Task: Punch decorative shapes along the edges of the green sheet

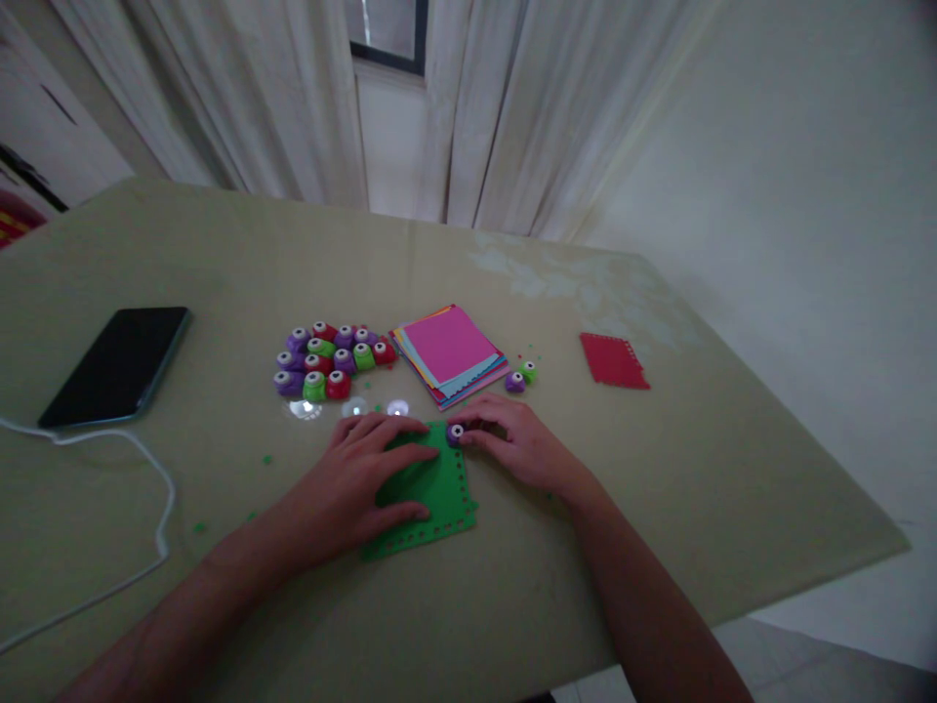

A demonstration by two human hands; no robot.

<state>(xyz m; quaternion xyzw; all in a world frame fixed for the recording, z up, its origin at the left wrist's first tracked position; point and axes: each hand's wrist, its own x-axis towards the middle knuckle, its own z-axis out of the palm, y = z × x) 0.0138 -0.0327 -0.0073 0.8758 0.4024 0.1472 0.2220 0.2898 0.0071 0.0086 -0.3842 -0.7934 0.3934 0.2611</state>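
A green paper square with small holes punched along its edges lies on the table. My left hand rests flat across it with fingers spread. At the sheet's far right corner my right hand grips a small purple craft punch between thumb and fingers; its round white top has a dark star. The punch sits over the paper's edge. Beyond my right hand stand another purple punch and a green punch.
Several red, green and purple punches cluster left of a stack of coloured paper. A red punched paper lies to the right. A tablet and a white cable are on the left. Green scraps dot the table.
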